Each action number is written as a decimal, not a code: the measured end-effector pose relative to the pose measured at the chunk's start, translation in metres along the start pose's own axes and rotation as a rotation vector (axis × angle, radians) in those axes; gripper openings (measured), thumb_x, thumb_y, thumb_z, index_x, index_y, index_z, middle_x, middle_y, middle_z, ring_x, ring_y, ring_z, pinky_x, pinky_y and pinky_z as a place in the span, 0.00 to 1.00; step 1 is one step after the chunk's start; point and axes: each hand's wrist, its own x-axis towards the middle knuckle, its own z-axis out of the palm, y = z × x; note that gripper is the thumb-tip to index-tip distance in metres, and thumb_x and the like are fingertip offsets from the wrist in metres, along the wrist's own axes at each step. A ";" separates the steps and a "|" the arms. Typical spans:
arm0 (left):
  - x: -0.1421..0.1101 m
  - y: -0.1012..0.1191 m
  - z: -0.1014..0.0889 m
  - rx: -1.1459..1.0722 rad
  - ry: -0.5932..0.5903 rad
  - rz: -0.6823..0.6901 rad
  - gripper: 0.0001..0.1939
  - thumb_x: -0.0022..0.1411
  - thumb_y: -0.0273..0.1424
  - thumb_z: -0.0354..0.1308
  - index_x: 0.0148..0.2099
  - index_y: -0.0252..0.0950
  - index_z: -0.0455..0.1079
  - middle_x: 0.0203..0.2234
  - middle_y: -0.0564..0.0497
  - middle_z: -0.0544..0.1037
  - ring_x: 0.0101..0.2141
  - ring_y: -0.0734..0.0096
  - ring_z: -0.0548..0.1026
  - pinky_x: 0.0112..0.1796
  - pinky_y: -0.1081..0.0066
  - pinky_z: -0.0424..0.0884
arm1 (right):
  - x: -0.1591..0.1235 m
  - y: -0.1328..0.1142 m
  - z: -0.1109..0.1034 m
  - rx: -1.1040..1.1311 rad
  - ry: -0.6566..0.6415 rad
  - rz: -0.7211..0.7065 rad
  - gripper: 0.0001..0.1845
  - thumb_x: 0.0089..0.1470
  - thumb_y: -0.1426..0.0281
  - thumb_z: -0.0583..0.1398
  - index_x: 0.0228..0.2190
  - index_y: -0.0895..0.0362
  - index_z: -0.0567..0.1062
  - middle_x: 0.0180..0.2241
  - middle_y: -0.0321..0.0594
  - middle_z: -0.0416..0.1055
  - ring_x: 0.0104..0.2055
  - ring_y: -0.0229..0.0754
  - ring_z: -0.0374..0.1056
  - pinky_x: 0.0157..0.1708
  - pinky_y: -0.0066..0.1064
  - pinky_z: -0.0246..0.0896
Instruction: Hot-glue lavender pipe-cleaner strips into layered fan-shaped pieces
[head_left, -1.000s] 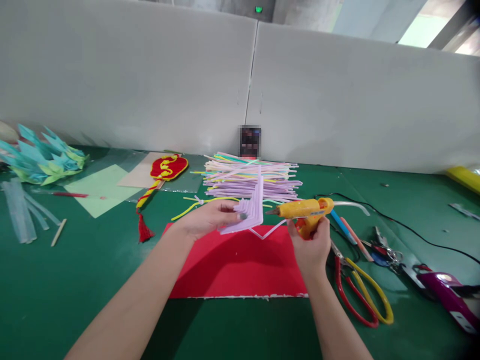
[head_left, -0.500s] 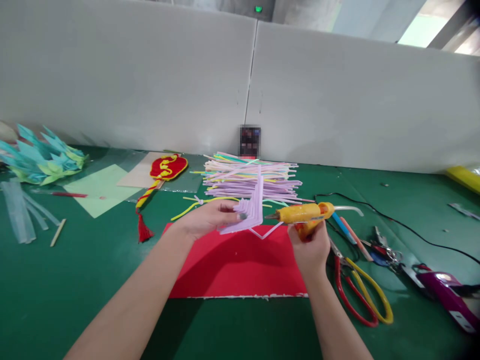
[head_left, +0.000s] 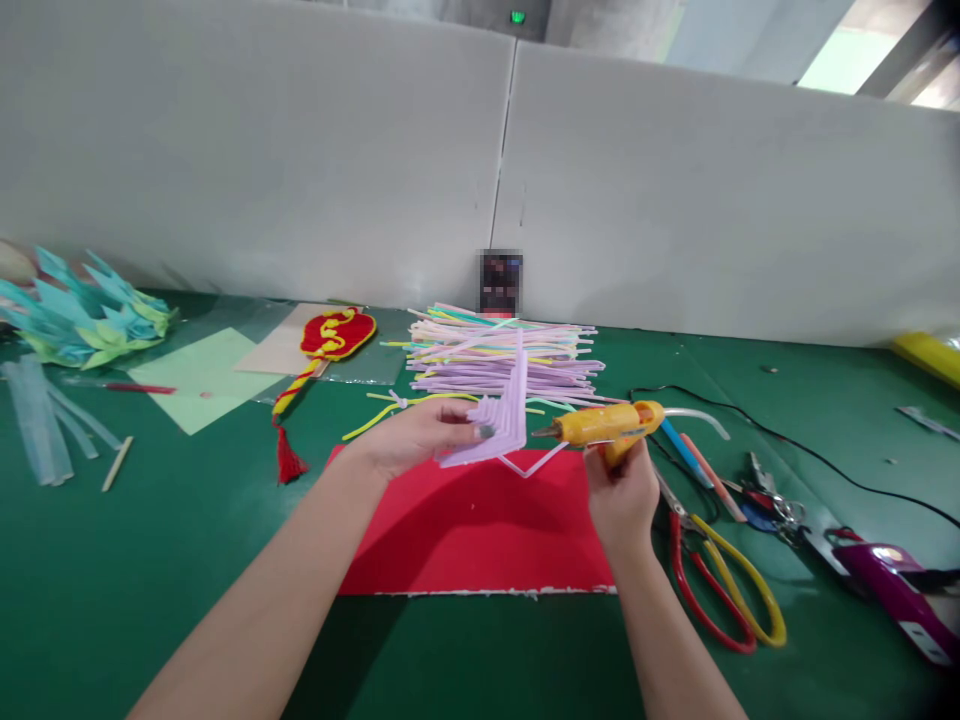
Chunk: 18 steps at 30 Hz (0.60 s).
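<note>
Between the thumb and fingers of my left hand (head_left: 431,435) is a stack of bent lilac pipe cleaners (head_left: 514,415), nested in V shapes. My right hand (head_left: 624,495) is closed round the handle of a yellow hot glue gun (head_left: 611,424), with a clear glue stick (head_left: 697,418) curving out of its back. The gun's metal nozzle points left, a short way from the stack's right side. Below both lies a red sheet (head_left: 480,535), and on it or just above it shows one loose bent lilac pipe cleaner (head_left: 527,472).
Behind my hands lies a pile of pastel pipe cleaners (head_left: 502,355). A red and yellow fan-shaped ornament (head_left: 337,335) and green paper (head_left: 206,380) are at left. Scissors (head_left: 724,580), keys (head_left: 780,515), a purple tool (head_left: 896,590) and a black cord (head_left: 806,455) lie at right. A grey partition (head_left: 300,150) stands behind.
The glue gun has shifted very slightly, its back end moving a little left and down. My left hand and the lilac stack stay where they were.
</note>
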 end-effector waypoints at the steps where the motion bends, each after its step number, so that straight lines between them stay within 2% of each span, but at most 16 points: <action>1: 0.000 0.000 0.000 0.004 0.006 -0.002 0.14 0.41 0.37 0.67 0.29 0.34 0.72 0.25 0.55 0.70 0.26 0.77 0.65 0.27 0.76 0.60 | 0.000 0.000 0.000 -0.004 -0.003 -0.001 0.10 0.48 0.64 0.57 0.31 0.57 0.65 0.22 0.32 0.62 0.22 0.35 0.58 0.23 0.27 0.56; 18: 0.001 -0.001 -0.001 0.047 0.002 -0.001 0.15 0.41 0.38 0.66 0.29 0.33 0.71 0.25 0.54 0.69 0.26 0.76 0.65 0.27 0.75 0.60 | 0.002 0.000 0.001 -0.075 0.008 -0.022 0.13 0.48 0.61 0.56 0.32 0.58 0.65 0.21 0.33 0.62 0.22 0.36 0.58 0.23 0.28 0.56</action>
